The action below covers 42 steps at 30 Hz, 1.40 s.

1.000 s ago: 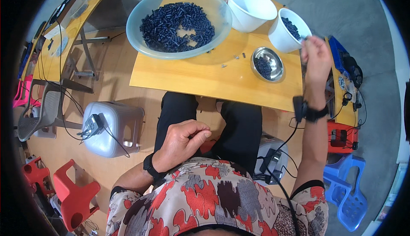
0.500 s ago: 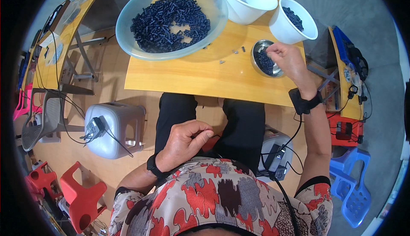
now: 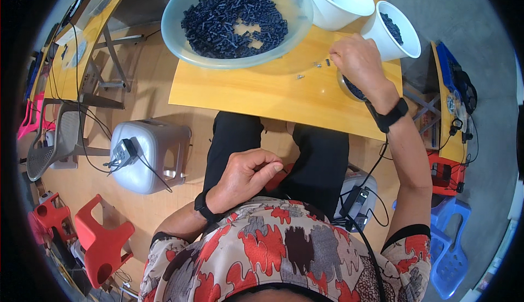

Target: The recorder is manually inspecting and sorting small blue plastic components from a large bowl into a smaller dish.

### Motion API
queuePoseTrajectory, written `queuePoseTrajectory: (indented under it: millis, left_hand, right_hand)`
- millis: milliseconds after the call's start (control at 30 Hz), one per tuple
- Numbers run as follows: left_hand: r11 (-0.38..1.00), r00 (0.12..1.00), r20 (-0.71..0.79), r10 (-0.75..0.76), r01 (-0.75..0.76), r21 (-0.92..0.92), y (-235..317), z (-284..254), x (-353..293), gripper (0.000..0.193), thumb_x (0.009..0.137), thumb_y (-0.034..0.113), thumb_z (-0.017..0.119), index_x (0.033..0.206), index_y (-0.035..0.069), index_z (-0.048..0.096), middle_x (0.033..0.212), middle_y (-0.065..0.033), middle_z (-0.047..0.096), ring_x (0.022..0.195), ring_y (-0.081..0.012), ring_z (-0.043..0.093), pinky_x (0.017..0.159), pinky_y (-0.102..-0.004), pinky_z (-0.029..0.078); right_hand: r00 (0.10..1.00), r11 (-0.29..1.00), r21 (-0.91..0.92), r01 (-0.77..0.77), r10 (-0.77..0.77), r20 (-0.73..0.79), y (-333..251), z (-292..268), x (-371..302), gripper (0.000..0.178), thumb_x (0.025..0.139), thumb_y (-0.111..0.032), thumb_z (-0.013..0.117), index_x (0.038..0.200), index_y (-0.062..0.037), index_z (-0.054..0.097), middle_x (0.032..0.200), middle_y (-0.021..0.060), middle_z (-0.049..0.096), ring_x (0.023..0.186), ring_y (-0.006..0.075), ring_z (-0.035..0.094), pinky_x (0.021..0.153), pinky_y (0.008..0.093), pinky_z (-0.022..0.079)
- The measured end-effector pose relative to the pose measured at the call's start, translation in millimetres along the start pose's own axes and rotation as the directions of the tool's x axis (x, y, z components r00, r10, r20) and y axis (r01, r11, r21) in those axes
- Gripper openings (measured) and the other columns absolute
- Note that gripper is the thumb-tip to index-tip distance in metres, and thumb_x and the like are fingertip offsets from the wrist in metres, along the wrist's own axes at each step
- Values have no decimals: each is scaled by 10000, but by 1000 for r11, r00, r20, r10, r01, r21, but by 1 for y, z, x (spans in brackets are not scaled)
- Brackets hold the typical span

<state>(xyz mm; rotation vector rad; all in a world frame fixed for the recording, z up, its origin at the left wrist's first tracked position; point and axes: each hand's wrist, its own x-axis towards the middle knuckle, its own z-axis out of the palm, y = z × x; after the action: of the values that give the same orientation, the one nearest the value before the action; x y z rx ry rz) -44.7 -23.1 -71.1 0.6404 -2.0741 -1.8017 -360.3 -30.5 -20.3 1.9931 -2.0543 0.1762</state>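
Observation:
My right hand (image 3: 360,64) hangs above the table, covering most of a small metal bowl (image 3: 344,86) that holds short black cylindrical pieces. Its fingers are drawn together just past the bowl's far left side, close to a few small loose pieces (image 3: 318,65); anything between the fingertips is hidden. Over my lap, my left hand (image 3: 245,173) is curled, thumb pressed against the index finger, and I cannot make out what it holds, if anything. A wide translucent basin (image 3: 176,15) at the far left of the table holds a heap of short black tubes (image 3: 218,23).
Two white buckets stand at the back right; the nearer bucket (image 3: 376,34) contains black pieces, beside the other bucket (image 3: 333,7). Around the yellow table (image 3: 245,92) are a grey stool (image 3: 144,154) with a black device, red chairs (image 3: 101,236), a blue chair (image 3: 450,247) and cables.
My right hand's fingertips have moved from over the metal bowl to beyond its far left side. My left hand stays curled at my lap. The whole view has shifted slightly.

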Motion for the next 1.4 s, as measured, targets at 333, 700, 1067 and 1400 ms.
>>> queuePoseTrajectory:
  millis: [333, 700, 1067, 1400]
  left_hand:
    - [998, 1000, 1, 18, -18, -60, -1, -12, -8, 154, 872, 118, 618, 892, -34, 631, 797, -79, 648, 721, -105, 588, 648, -240, 475]
    - [993, 1000, 1, -26, 26, -119, -8, -14, -6, 144, 876, 113, 613, 903, -27, 637, 812, -67, 652, 747, -95, 586, 683, -236, 482]
    - [994, 997, 38, -65, 68, -80, 2, -8, 0, 142, 884, 107, 603, 918, -26, 638, 823, -54, 653, 769, -92, 580, 716, -233, 477]
    - [995, 992, 93, -87, 91, -43, 14, 4, 7, 145, 889, 110, 599, 923, -26, 634, 825, -39, 640, 771, -82, 567, 716, -227, 473]
  right_hand:
    - [959, 975, -215, 49, 14, 283, -13, 37, 21, 183, 789, -98, 493, 653, -53, 608, 677, 141, 610, 727, 333, 588, 747, 552, 355]
    - [992, 997, -16, 78, -76, 98, -34, 9, 8, 116, 765, -88, 537, 667, -62, 593, 681, 128, 588, 742, 304, 561, 665, 447, 377]
    - [998, 769, 636, -63, 67, 18, -97, -38, -64, 122, 777, -128, 643, 794, -36, 564, 698, 111, 595, 664, 291, 590, 570, 386, 447]
    - [884, 297, 888, -350, 419, 208, -94, -14, -109, 124, 790, -75, 654, 807, -8, 551, 662, 75, 598, 570, 133, 575, 554, 262, 462]
